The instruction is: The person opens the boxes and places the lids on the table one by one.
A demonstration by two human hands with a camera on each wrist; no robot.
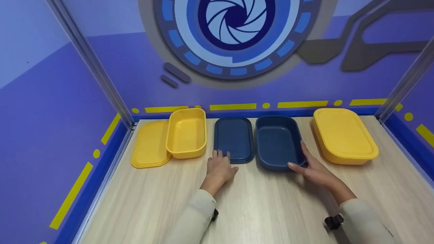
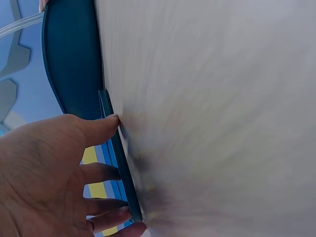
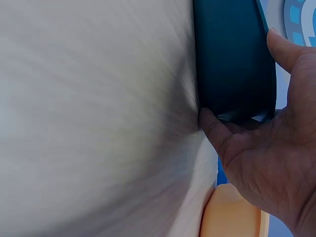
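Observation:
In the head view, my left hand (image 1: 219, 169) reaches the near left corner of a flat dark blue lid (image 1: 234, 139) lying on the table. The left wrist view shows relaxed, spread fingers touching the lid's edge (image 2: 123, 173), with the thumb beside it. An uncovered dark blue food container (image 1: 278, 142) stands just right of the lid. My right hand (image 1: 315, 169) grips its near right corner, thumb on the near rim and fingers along the right side. In the right wrist view, fingertips reach low on the container's wall (image 3: 232, 59).
At the left, an uncovered yellow container (image 1: 186, 154) overlaps the edge of a yellow lid (image 1: 149, 145). A lidded yellow container (image 1: 346, 135) stands at the right. Blue printed panels (image 1: 112, 74) border the pale wooden table (image 1: 257, 206) at the back and sides.

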